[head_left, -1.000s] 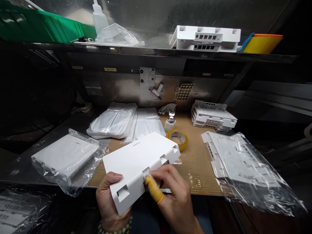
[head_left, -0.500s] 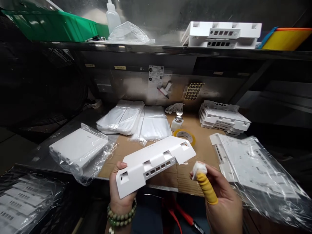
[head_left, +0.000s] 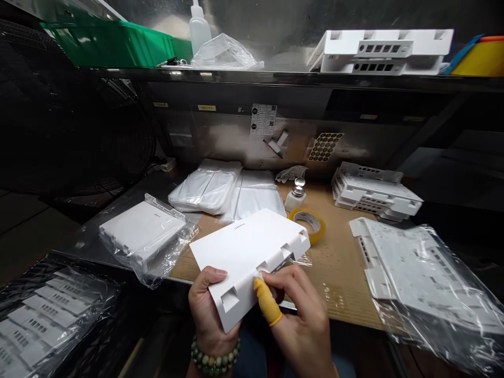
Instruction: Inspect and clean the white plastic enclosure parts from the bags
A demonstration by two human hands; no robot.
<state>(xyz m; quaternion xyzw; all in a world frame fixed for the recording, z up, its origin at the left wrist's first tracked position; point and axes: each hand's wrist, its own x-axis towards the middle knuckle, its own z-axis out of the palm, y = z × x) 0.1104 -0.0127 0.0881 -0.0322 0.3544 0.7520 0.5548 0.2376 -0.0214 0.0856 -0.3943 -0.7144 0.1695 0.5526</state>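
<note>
A white plastic router cover (head_left: 244, 241) with dark lettering and square notches along its bent edge is gripped by my left hand (head_left: 212, 304), thumb on top near the lower left corner. Against the notched edge, my right hand (head_left: 297, 315) pinches a small white wad (head_left: 258, 274), probably cotton or cloth, mostly covered by the fingers. The right thumb wears a yellow finger cot (head_left: 266, 302). Behind the cover are a roll of yellow tape (head_left: 321, 231) and a small bottle with a metal cap (head_left: 295, 198).
Clear bags (head_left: 207, 186) lie stacked behind. A bagged cover (head_left: 144, 228) is at left, more bagged covers (head_left: 43, 310) lower left. White covers (head_left: 374, 194) are stacked at right, near a bagged panel (head_left: 425, 273). The shelf holds a green bin (head_left: 106, 44) and covers (head_left: 384, 52).
My right hand has moved left and brought the white wad onto the cover's notched edge. The cover has tilted so that its lettered face shows more. The view has shifted slightly left.
</note>
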